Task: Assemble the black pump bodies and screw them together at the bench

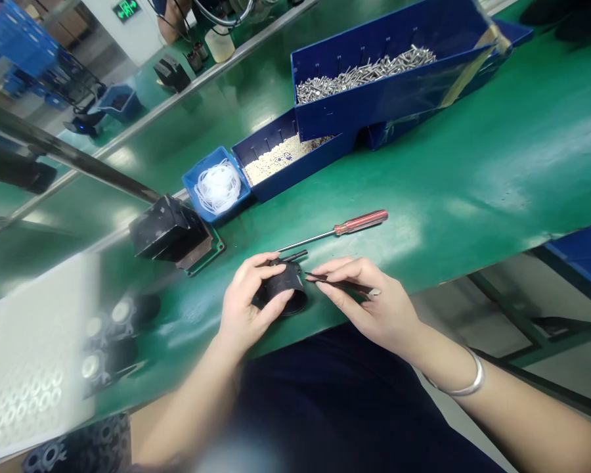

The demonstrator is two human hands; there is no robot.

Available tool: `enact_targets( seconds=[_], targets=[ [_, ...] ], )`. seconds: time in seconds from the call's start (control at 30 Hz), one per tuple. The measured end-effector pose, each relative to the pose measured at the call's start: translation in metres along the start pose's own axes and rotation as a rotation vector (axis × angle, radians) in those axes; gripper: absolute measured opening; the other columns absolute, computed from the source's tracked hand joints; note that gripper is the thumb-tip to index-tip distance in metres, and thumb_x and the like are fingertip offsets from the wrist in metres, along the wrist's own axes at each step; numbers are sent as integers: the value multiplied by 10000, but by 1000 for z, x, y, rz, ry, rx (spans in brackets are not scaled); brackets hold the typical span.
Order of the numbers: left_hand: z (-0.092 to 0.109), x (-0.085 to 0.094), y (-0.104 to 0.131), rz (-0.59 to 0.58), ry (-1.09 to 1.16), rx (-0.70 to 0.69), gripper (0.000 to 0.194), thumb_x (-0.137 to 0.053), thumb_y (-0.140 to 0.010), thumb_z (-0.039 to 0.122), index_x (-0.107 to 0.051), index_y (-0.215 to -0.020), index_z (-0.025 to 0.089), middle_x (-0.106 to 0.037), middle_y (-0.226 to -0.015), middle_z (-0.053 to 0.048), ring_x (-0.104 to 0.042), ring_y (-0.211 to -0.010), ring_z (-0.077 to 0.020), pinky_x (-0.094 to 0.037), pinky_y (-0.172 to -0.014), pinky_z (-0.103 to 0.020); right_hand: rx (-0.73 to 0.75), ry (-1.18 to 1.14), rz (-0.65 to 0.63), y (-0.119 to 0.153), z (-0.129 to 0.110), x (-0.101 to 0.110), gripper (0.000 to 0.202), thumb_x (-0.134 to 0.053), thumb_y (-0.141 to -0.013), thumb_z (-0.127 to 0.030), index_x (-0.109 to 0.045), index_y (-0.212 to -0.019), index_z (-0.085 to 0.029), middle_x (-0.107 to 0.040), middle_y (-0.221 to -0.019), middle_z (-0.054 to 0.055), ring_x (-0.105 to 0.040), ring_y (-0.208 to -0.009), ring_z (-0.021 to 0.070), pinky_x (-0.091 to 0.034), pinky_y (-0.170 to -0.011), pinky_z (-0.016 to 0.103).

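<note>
One black cylindrical housing is in the grip of the left hand; the right hand pinches dark tweezers beside it.

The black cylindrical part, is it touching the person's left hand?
Touching. The head view shows the left hand gripping the black cylindrical part, with thumb and fingers lying against it.

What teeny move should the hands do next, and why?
Maybe guide the tip of the tweezer-like tool gently to the small spot on the rim of the black cylindrical part. The right hand holds the tool with its tip right by that rim, and the left hand grips the part.
</note>
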State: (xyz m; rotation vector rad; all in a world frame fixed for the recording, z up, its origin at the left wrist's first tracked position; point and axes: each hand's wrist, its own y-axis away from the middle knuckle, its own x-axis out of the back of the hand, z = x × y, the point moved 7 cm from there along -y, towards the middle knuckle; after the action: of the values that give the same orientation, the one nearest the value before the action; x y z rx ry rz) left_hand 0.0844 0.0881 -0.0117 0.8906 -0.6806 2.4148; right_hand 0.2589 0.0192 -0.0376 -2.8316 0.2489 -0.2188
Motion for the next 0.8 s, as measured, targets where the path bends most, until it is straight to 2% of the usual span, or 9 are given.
enact_targets(
  seconds=[0.23, 0.4, 0.53, 0.8],
  targets=[
    [0, -2, 1, 11, -29, -8, 291, -671, -875, 334, -638, -1143, 225, -637, -1237, -106, -605, -1173, -245, -487, -1014, -442, -22, -15, 14, -2, 2, 0, 116, -647, -905, -183, -567, -953, -253, -689, -1024, 58, -694, -979, 200, -619, -811, 345],
    [-2, -1, 5, 47, -28, -13, 286, -666, -878, 326, -637, -1139, 213, -630, -1231, -118, -611, -1165, -253, -499, -990, -446, -187, -311, 50, -5, 19, -2, 102, -662, -903, -229, -560, -900, -225, -687, -1034, 64, -703, -996, 207, -618, -863, 384],
    [-4, 0, 9, 84, -22, -5, 275, -669, -877, 327, -641, -1127, 218, -634, -1231, -110, -614, -1159, -254, -499, -987, -461, -223, -478, 48, -7, 25, -5, 139, -676, -893, -233, -538, -875, -221, -694, -1031, 54, -705, -992, 202, -603, -913, 417],
    [-6, 0, 12, 116, -35, 19, 283, -671, -874, 362, -648, -1117, 220, -638, -1231, -112, -610, -1157, -254, -499, -983, -471, -110, -326, 35, 1, 15, 1, 100, -641, -907, -176, -562, -932, -233, -673, -1083, 71, -694, -1019, 214, -603, -879, 405]
  ],
)
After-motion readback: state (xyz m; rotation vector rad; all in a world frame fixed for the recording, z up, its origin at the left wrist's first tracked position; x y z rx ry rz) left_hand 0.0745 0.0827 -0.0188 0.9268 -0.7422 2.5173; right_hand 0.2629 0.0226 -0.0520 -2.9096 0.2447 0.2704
